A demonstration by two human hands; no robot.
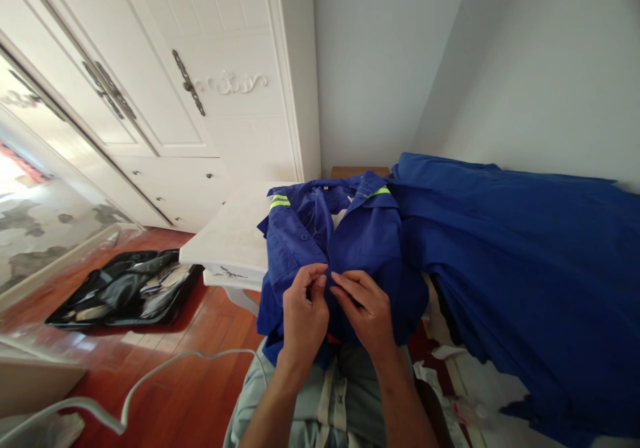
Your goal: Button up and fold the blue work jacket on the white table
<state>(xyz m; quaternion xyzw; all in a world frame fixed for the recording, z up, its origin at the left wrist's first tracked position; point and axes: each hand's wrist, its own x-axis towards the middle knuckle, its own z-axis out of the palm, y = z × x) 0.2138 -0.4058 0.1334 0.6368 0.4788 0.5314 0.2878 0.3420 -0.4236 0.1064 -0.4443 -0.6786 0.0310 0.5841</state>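
A blue work jacket (365, 241) with yellow-green reflective strips lies spread over the white table (225, 235), its lower part hanging over the near edge. At the middle of its front opening, my left hand (306, 308) pinches the left front edge between thumb and fingers. Just beside it, my right hand (364, 305) pinches the right front edge, fingertips close to those of the left. A button shows on the left front panel above my hands. Whatever small part lies between the fingertips is hidden.
A large blue cloth (515, 255) is heaped along the right. White wardrobes (225, 88) stand at the back left. An open black suitcase (125, 288) with items in it lies on the wooden floor. A white cable (190, 353) crosses the lower left. Grey-green trousers (280, 408) cover my lap.
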